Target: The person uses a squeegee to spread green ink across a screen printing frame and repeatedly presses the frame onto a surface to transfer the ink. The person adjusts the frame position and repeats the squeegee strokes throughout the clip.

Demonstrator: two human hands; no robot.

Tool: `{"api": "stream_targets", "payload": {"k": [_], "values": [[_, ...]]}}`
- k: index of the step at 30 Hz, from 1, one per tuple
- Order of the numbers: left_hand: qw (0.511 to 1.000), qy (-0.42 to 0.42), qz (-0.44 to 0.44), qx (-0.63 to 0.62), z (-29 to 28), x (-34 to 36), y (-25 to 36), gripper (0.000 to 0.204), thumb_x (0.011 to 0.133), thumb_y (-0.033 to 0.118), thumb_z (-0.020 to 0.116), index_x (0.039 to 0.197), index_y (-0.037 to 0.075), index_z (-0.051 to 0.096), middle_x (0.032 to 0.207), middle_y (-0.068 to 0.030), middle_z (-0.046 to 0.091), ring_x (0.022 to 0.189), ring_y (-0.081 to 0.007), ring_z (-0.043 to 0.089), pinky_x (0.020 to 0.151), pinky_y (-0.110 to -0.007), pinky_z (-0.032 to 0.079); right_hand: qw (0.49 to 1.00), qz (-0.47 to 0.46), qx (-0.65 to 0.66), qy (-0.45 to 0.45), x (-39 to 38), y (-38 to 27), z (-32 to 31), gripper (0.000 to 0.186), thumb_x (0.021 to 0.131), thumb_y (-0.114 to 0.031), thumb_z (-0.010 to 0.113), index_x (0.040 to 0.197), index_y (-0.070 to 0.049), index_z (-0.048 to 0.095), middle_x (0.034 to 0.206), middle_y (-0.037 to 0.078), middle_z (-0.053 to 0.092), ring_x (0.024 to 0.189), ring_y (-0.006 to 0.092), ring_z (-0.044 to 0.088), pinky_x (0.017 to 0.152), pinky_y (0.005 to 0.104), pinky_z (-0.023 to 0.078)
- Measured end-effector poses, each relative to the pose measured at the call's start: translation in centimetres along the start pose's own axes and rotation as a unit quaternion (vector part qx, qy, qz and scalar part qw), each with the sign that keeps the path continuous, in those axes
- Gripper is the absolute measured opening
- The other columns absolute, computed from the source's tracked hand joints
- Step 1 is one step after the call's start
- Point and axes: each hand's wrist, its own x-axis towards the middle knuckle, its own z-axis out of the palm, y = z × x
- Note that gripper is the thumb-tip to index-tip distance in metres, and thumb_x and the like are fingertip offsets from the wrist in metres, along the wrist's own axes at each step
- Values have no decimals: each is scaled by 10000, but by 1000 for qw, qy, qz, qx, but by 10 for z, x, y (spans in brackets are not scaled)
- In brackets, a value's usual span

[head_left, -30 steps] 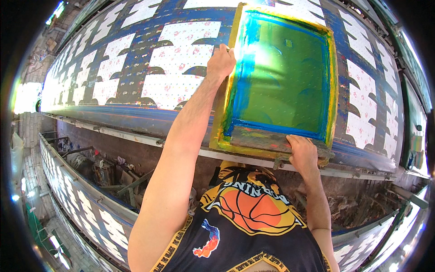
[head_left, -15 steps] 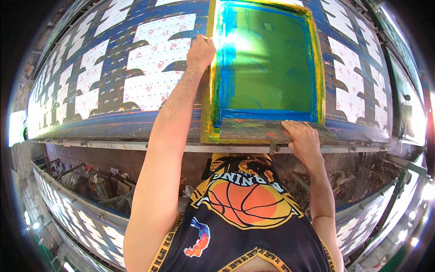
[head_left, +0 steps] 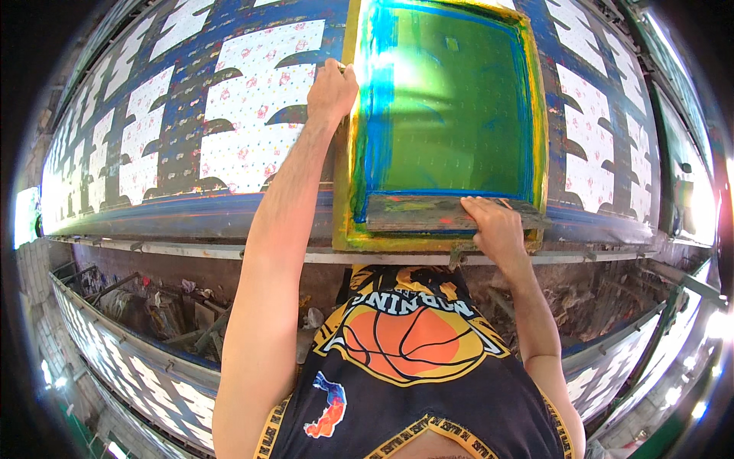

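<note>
A screen-printing frame [head_left: 541, 164] lies on the long table in front of me, its green mesh edged in blue and yellow ink. My left hand [head_left: 331, 93] is closed on the frame's left side rail, toward the far end. Across the near end of the mesh lies a wide, ink-stained wooden squeegee [head_left: 413, 214]. My right hand [head_left: 497, 228] grips it right of its middle, with fingers over the top. The squeegee's lower edge is hidden.
White printed fabric pieces [head_left: 256, 115] with curved cut-outs lie in rows on the dark blue table [head_left: 252, 218], left and right of the frame. A metal rail [head_left: 298, 255] runs along the near table edge. Below lies a littered trough [head_left: 183, 306]. Another table [head_left: 145, 367] holds more pieces behind me.
My right hand and the squeegee have moved a little away from the frame's near rail, farther onto the mesh. My left hand keeps its hold on the side rail. The view has shifted slightly.
</note>
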Motion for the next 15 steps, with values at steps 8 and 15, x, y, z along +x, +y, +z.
{"api": "stream_targets", "payload": {"k": [8, 15], "values": [[999, 29, 21, -5, 4, 0, -3, 402, 1093, 402, 504, 1234, 39, 607, 1202, -255, 703, 1136, -449, 680, 976, -547, 521, 997, -15, -61, 52, 104, 50, -8, 555, 781, -42, 779, 1329, -113, 729, 1327, 91, 752, 1221, 271, 720, 1018, 434, 587], [998, 59, 17, -12, 7, -2, -2, 388, 1096, 389, 526, 1204, 31, 630, 1172, -252, 719, 1100, -451, 686, 946, -538, 522, 994, 16, -92, 49, 283, 128, -49, 443, 873, -63, 672, 1268, -224, 793, 1198, 129, 789, 1048, 356, 768, 903, 498, 622]]}}
